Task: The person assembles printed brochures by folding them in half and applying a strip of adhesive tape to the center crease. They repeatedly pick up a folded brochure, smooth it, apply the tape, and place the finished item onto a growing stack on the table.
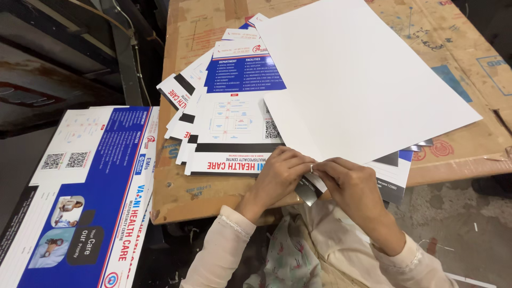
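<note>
Left hand: the left hand [276,178] curls at the table's near edge, fingers pinched together on the lower corner of a large white sheet [357,80].
Right hand: the right hand [352,186] meets it from the other side, thumb and fingers closed on the same corner, a ring showing on one finger.
White sheet: it lies blank side up, angled across the fanned stack, its far corner running out of view at the top and its near corner between both hands.
Corner: a dark, glossy underside shows where the corner is turned up between the fingertips.
Fanned stack: printed blue-and-white cards [229,112] spread to the left beneath the sheet.
Table: a worn cardboard-covered table [458,58] bears them all.
Second pile: a separate stack of blue printed boards [90,197] sits lower left, apart from the table.
Sleeves: pale cream cuffs cover both wrists.
</note>
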